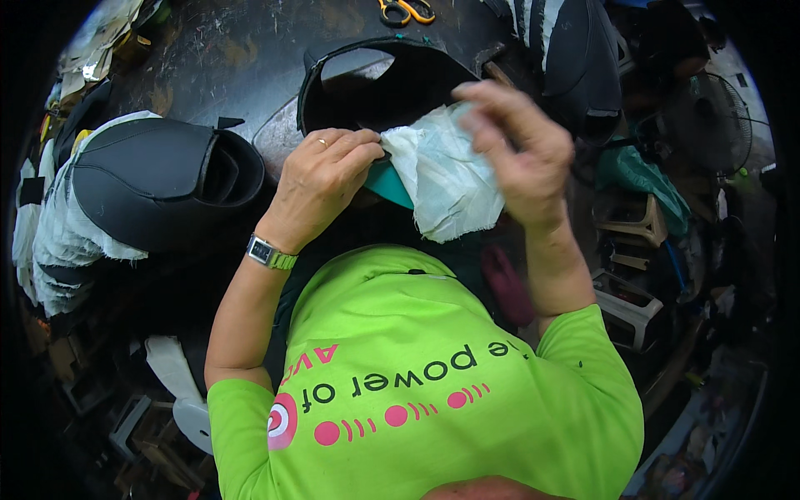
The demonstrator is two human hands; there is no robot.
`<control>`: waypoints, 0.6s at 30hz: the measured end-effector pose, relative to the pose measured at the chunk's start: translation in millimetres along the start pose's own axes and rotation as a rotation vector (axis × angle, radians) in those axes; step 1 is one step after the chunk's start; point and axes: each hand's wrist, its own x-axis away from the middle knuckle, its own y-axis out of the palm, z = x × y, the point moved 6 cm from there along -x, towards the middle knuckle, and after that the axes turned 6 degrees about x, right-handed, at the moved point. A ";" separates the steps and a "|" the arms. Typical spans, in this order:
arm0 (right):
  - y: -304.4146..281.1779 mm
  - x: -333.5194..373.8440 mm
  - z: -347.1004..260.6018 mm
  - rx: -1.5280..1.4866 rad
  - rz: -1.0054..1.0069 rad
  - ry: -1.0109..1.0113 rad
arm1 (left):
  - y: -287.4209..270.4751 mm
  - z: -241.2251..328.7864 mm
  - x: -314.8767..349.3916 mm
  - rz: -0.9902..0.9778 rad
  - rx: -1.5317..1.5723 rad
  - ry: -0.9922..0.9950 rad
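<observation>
My left hand [329, 171] is closed, its thumb and fingers pinching the near edge of a black curved fabric shell [408, 92] where white cloth meets it. The crumpled white cloth [450, 183] has a frayed lower edge and hangs from that rim toward my lap. A strip of teal material [387, 185] shows beneath it, beside my left fingers. Raised over the cloth's right side is my right hand [529, 150], bent and smeared by motion. Whether it holds anything fine, I cannot make out. The shell lies on its side on the dark worktable [221, 50], its hollow facing up.
Nested black moulded pieces [137, 171] with white cloth stand at the left. More such pieces [583, 67] are at the far right. Orange-handled scissors [407, 12] lie at the table's far side. A fan [721, 121] and a plastic stool [629, 308] stand rightward.
</observation>
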 end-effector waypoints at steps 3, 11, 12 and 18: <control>-20.0 -43.7 40.3 -0.108 0.157 0.067 | -1.4 0.5 -0.9 -0.022 -0.008 0.010; 83.1 -171.1 181.6 0.571 -0.295 0.222 | 3.1 -0.1 3.0 -0.005 0.051 -0.099; 91.1 -179.1 187.6 0.670 -0.323 0.256 | 3.1 -0.8 3.2 0.000 0.072 -0.117; 108.5 -206.9 208.3 0.924 -0.304 0.390 | 6.1 -3.3 5.3 -0.050 0.100 -0.215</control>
